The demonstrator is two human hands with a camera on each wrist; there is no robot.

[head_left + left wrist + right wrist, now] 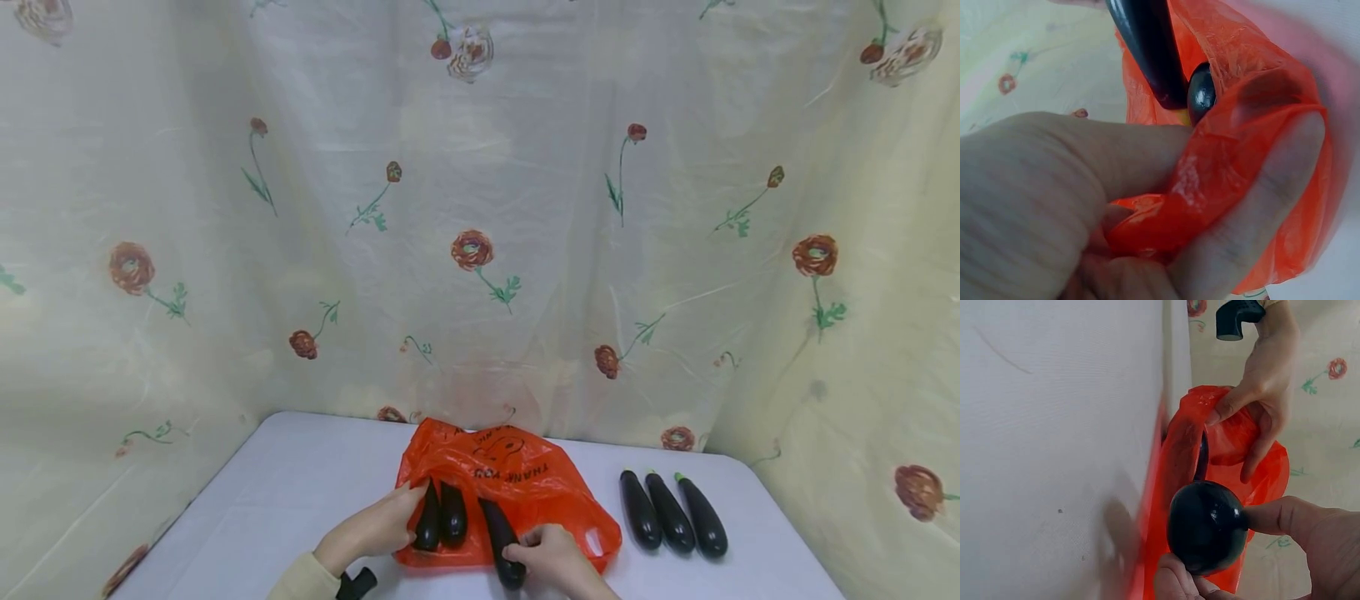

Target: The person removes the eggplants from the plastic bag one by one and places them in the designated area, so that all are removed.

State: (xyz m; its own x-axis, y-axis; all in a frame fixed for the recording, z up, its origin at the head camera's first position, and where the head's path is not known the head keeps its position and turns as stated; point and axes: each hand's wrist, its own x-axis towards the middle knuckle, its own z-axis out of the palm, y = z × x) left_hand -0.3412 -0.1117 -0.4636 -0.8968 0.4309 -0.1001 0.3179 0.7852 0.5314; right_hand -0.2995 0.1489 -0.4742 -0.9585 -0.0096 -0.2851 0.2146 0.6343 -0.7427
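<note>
Floral curtain (555,200) at 12 o'clock; below, white table (322,467). Clock centre: red bag (525,483) on table. Left hand (381,523) at 9, pinching bag rim. Right hand (557,557) at 5, pinching held eggplant (499,533) by thick end, narrow end in bag mouth. Two eggplants (453,517) in mouth toward 9; three eggplants (670,512) on table at 3.

A plain cream sleeve (304,578) ends at the left wrist (337,548), which bears a black, bent device (357,583) with a blunt end, while the left hand (381,523) and right hand (557,557) are bare.
</note>
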